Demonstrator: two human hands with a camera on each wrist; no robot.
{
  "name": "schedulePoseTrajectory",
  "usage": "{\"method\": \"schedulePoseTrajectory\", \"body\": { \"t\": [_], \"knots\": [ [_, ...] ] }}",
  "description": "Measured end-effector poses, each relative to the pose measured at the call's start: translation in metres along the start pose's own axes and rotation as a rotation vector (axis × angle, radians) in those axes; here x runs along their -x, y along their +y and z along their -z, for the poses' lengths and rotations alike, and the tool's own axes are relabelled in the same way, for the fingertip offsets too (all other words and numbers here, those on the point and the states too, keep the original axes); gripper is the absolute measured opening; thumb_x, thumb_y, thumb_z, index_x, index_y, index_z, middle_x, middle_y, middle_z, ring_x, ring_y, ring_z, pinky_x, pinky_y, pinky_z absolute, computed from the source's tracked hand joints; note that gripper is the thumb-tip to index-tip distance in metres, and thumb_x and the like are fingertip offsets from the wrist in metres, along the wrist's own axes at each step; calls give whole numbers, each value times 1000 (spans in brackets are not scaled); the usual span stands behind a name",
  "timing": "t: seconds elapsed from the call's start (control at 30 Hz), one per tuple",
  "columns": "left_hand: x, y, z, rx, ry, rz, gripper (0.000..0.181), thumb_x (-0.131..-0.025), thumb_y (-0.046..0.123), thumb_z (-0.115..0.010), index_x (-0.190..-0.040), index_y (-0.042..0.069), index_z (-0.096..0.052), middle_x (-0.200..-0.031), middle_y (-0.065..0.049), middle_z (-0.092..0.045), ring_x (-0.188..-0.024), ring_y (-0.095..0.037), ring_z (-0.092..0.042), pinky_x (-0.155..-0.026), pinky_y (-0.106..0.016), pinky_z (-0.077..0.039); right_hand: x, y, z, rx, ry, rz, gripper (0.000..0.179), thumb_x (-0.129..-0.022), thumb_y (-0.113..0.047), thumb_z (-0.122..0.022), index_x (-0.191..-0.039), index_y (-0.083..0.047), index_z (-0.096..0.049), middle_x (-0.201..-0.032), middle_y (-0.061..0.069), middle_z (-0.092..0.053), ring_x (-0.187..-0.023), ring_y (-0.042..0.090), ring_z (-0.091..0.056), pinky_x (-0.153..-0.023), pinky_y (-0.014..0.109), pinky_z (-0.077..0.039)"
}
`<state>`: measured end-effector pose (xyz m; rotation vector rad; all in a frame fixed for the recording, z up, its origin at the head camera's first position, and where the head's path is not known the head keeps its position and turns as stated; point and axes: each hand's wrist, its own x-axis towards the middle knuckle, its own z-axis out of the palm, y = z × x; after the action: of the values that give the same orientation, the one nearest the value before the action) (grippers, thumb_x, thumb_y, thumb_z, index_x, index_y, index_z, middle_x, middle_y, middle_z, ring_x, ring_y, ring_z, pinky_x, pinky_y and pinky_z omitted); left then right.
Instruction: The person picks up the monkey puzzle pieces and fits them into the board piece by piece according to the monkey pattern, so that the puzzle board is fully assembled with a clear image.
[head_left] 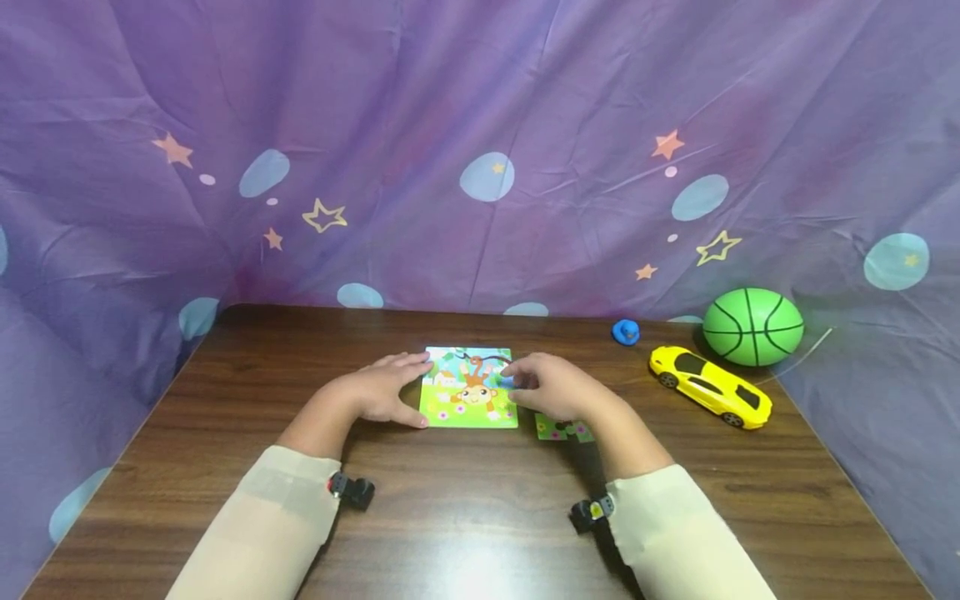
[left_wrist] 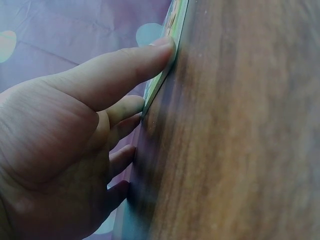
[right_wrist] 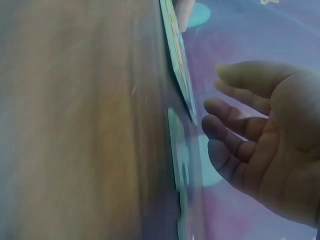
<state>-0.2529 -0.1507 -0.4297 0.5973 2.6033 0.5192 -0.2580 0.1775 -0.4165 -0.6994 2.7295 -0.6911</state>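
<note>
One monkey puzzle (head_left: 471,395) lies toward twelve o'clock on the counter (head_left: 450,492); the left hand (head_left: 384,392), fingers spread, touches its nine-o'clock edge; the right hand (head_left: 561,388) hovers at three, fingers loosely bent, empty; puzzle pieces (head_left: 551,429) lie at four.

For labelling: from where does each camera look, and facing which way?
Head: worn there, forward and down at the monkey picture; left hand, right hand, sleeves show.
Left wrist: worn there, toward picture's edge; left hand shows.
Right wrist: worn there, toward picture's edge; right hand, apparently another finger show.
Both wrist views share picture, table, curtain.
</note>
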Motion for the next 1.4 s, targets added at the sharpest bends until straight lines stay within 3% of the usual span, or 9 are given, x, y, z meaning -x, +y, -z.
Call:
{"method": "schedulePoseTrajectory", "body": {
  "t": [0.27, 0.43, 0.77, 1.07, 1.4],
  "knots": [
    [-2, 0, 2, -3, 5, -19, 104, -89, 56, -81, -172, 23, -27, -183, -2, -15, -169, -39, -10, -134, -68, -13, 38, 17, 9, 72, 29, -9, 35, -100, -27, -75, -132, -12, -74, -113, 3, -71, -99, 15, -65, -90, 39, -58],
    [-1, 1, 1, 4, -2, 1, 104, -89, 55, -82, -172, 25, -27, -183, -1, -15, -170, -38, -9, -134, -68, -14, 49, 25, 13, 74, 12, -30, 37, -98, -27, -77, -132, -12, -74, -115, 5, -72, -101, 16, -66, -90, 39, -59],
    [2, 1, -4, 23, 1, -1, 103, -89, 53, -83, -171, 23, -28, -182, -2, -17, -169, -39, -11, -134, -68, -16, 53, 34, 12, 61, -40, -84, 59, -82, -34, -93, -133, -11, -73, -118, 6, -72, -104, 21, -67, -96, 47, -59],
    [2, 2, -2, 23, 6, -4, 103, -89, 54, -83, -171, 23, -28, -182, -1, -16, -169, -39, -10, -134, -69, -14, 52, 38, 7, 77, -48, -37, 57, -79, -28, -94, -128, -7, -75, -112, 4, -70, -96, 17, -63, -87, 35, -56],
    [2, 2, 0, 26, 12, -2, 104, -88, 54, -83, -171, 24, -28, -182, -1, -16, -169, -39, -10, -134, -70, -13, 51, 36, 8, 110, -54, -23, 42, -78, -26, -94, -116, -15, -79, -112, 2, -69, -96, 16, -61, -88, 36, -55]
  ]
}}
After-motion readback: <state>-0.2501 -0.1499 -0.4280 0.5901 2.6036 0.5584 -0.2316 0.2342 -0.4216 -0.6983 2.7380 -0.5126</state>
